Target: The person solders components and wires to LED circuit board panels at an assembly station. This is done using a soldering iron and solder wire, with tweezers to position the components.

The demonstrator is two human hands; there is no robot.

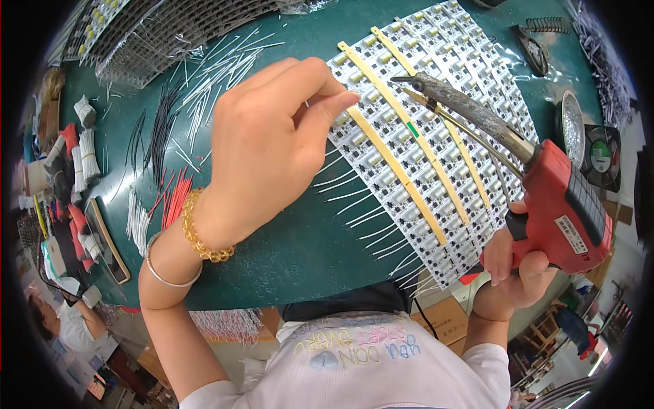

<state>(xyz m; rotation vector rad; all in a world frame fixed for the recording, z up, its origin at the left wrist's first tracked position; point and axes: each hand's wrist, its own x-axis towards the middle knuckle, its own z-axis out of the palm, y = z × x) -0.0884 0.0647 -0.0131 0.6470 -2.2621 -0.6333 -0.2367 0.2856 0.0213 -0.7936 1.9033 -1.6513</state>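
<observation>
Green tabletop (300, 252) below, and across its far right side lies the panel of white circuit boards (439, 143), slanting, its long axis running from far away down toward the person's right. Left hand (269, 150) is right there at the panel's left edge, thumb and forefinger pinched together, fingertips over the upper end of the nearest yellow strip (394, 163). Anything between those fingertips? Cannot tell; the hand hides it.

Over on the other side, the right hand (518, 269) is wrapped around the handle of a red soldering gun (565, 204), held above the panel's right part. And look at the line of it: the barrel slopes leftward and away from the body, tip aimed close to that left pinch. Tip and fingertips are near one another but apart, the tip to the right and slightly farther out. The left hand is nearer the panel's left edge, the right hand nearer its lower right corner.

White leads (337, 182) fan out along the lower left edge. Beyond the left wrist, black wires (162, 129) and red wires (177, 198) lie in loose bunches.
</observation>
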